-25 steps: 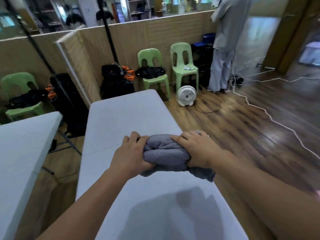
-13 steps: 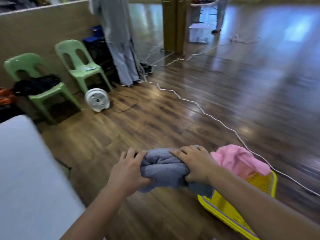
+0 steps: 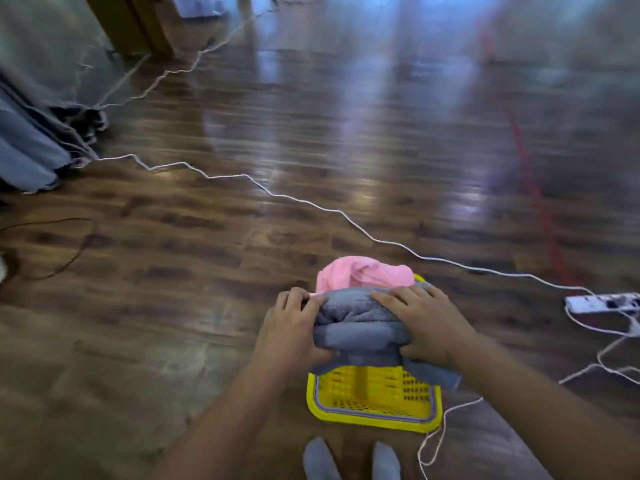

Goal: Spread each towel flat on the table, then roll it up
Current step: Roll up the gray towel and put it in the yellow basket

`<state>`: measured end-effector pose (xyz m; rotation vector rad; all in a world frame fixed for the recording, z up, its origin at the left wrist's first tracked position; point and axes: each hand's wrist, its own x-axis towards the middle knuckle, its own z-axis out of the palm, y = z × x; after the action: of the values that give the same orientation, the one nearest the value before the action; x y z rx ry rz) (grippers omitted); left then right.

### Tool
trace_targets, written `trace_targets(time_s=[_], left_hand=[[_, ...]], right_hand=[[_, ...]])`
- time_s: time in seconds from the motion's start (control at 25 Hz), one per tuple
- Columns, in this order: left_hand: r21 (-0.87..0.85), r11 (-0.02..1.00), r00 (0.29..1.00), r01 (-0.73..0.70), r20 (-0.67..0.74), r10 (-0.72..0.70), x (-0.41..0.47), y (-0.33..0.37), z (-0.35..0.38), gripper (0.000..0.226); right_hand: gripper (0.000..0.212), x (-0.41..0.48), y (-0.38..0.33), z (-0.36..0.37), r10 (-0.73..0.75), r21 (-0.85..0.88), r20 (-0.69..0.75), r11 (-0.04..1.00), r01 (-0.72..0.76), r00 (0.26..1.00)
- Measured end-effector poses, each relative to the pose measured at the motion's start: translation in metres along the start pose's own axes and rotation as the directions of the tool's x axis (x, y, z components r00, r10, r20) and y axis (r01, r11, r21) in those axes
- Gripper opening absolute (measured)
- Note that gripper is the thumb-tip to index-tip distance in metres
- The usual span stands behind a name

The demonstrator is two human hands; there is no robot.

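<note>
A rolled grey towel (image 3: 360,327) hangs in the air between both hands, right above a yellow plastic basket (image 3: 374,407) on the floor. My left hand (image 3: 294,334) grips the roll's left end, fingers curled over the top. My right hand (image 3: 426,323) grips its right end, and a loose grey flap droops below that wrist. A pink towel (image 3: 363,273) lies bunched in the far part of the basket, partly hidden by the grey roll.
Dark wooden floor all around. A white cable (image 3: 311,202) zigzags across it to a power strip (image 3: 602,301) at the right; a red cable (image 3: 530,174) runs further back. My socked feet (image 3: 349,460) stand just before the basket. The table is out of view.
The view swung right from the table to the floor. Both hands carried the rolled grey towel off the table and now hold it over the yellow basket.
</note>
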<state>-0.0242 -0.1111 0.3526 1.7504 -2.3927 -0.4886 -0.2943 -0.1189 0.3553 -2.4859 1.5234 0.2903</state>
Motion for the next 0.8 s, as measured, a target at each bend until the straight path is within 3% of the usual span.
trace_targets(time_s=[0.2,0.52,0.8], left_hand=[[-0.008,0.997,0.986,-0.078,0.144,0.078,0.043,-0.006,0.093,0.092],[0.074,0.994,0.919,-0.075,0.392,0.04,0.089,-0.055,0.378,0.082],[0.239,0.97,0.833,0.042,0.527,-0.166,0.102,-0.102,0.586,0.075]], right_hand=[[0.107,0.011,0.037,0.102,0.071,0.088,0.089,0.993,-0.079,0.994],[0.114,0.078,0.082,0.397,0.123,0.168,0.301,0.969,-0.179,0.946],[0.11,0.14,0.079,0.574,0.162,0.111,0.487,0.963,-0.245,0.858]])
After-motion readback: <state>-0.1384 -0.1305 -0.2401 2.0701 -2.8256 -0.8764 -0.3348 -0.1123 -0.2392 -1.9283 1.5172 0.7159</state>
